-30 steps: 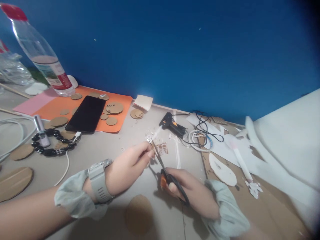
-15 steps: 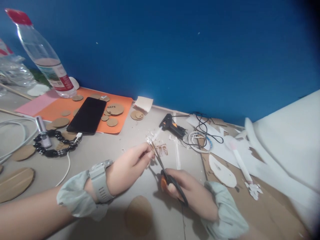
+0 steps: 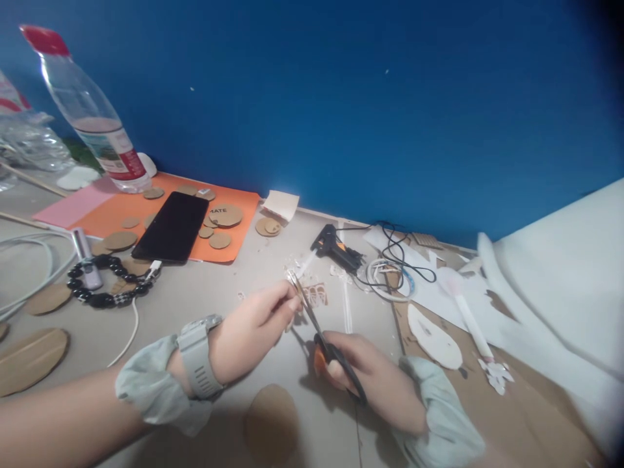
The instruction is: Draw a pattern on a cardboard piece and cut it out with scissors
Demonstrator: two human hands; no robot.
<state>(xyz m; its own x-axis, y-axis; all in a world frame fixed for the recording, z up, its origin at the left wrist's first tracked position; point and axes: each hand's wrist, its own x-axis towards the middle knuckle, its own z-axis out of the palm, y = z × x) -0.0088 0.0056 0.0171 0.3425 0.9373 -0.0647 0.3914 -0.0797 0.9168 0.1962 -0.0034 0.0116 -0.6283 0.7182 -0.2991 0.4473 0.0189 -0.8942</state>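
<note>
My right hand (image 3: 380, 383) grips a pair of scissors (image 3: 311, 314) with dark and orange handles, the blades pointing up and to the left. At the blades, the fingertips of my left hand (image 3: 258, 325) are pinched together. Whatever they hold is too small and too covered to make out. Just behind the blades lies a small brown piece with white markings (image 3: 319, 294). A black glue gun (image 3: 338, 250) rests beyond my hands, its nozzle toward white scraps on the table. Closer to me, a cardboard oval (image 3: 271, 422) lies between my forearms.
On the left are a phone (image 3: 173, 224) on orange paper (image 3: 234, 244), cardboard discs (image 3: 225, 215), a beaded bracelet (image 3: 100, 299) and a red-capped bottle (image 3: 104, 130). Cables (image 3: 390, 260), a white cutout (image 3: 433, 336) and a white stick (image 3: 472, 322) lie to the right. A blue wall (image 3: 341, 117) stands behind.
The view has shifted very slightly. Both hands and the scissors keep almost the same pose, with no clear movement of the blades.
</note>
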